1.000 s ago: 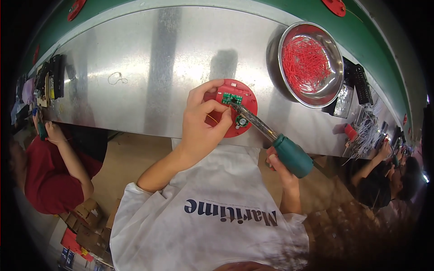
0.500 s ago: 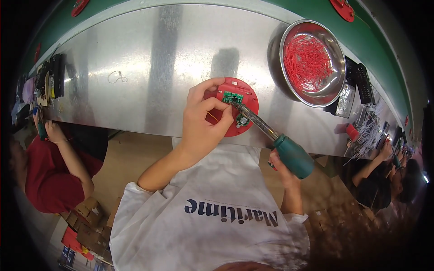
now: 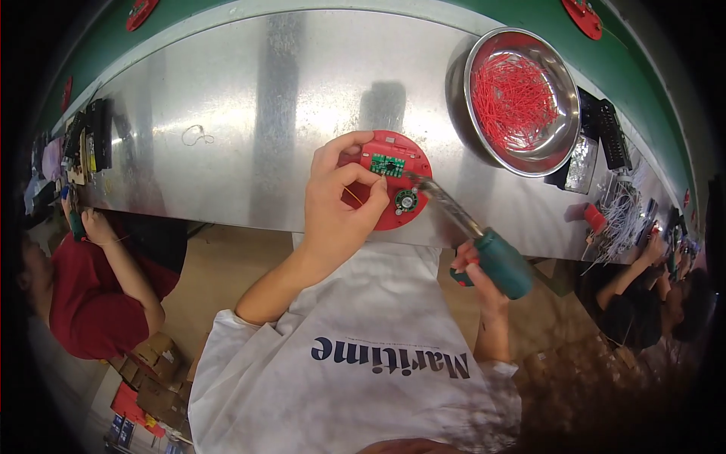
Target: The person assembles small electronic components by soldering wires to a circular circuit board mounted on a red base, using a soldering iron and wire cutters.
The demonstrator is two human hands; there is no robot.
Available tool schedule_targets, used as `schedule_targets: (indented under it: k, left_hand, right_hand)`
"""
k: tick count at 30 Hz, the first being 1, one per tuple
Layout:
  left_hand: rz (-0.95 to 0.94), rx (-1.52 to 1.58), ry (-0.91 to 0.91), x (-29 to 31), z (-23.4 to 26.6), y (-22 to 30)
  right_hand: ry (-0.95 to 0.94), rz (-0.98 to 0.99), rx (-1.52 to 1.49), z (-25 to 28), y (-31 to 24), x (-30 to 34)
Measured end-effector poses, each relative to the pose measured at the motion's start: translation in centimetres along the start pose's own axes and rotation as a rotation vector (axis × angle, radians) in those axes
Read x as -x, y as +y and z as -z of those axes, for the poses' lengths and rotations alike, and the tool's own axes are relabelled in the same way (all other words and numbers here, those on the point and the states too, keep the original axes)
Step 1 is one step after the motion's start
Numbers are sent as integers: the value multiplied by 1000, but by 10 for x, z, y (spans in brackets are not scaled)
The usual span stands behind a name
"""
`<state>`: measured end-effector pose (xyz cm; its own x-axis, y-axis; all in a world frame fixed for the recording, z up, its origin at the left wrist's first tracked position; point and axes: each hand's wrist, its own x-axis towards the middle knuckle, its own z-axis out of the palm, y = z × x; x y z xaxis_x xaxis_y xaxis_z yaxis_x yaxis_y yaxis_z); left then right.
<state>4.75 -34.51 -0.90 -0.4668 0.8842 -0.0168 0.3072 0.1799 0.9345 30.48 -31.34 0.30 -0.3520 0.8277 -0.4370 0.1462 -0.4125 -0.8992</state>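
On the metal bench in front of me rests a red round plastic housing (image 3: 415, 159), with a small green circuit board (image 3: 388, 166) and a round speaker-like part (image 3: 407, 200) on it. My left hand (image 3: 336, 200) is at the housing's left side, thumb and forefinger pinched on a thin yellow wire (image 3: 352, 196) beside the board. Its upper fingers touch the housing's rim. My right hand (image 3: 488, 291) grips the green handle of a soldering gun (image 3: 503, 265). The gun's blurred metal tip is over the right part of the housing, apart from the board.
A steel bowl (image 3: 561, 125) of red wires (image 3: 513, 100) stands at the far right. Beyond it are black trays (image 3: 607, 132) and a bundle of white wires (image 3: 622, 219). A loose thin wire (image 3: 198, 135) lies left. Co-workers sit on both sides; one wears a red shirt (image 3: 94, 303).
The soldering gun's tip has drawn back to the right, away from the circuit board. My left hand keeps its pinch by the board. The whole view has shifted slightly.
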Motion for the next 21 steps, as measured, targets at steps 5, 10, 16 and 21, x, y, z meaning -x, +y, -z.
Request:
schedule_targets:
  k: [5,10,16,21]
  left_hand:
    - [29,15,-13,-2,1,2]
    - [26,-1,-39,-1,1,1]
    - [91,10,-71,-4,4,4]
    - [140,-23,-182,-11,13,14]
  right_hand:
    - [-12,19,-197,17,4,6]
    - [-4,100,-333,28,27,5]
    - [20,91,-400,26,28,4]
    - [22,104,-401,25,30,2]
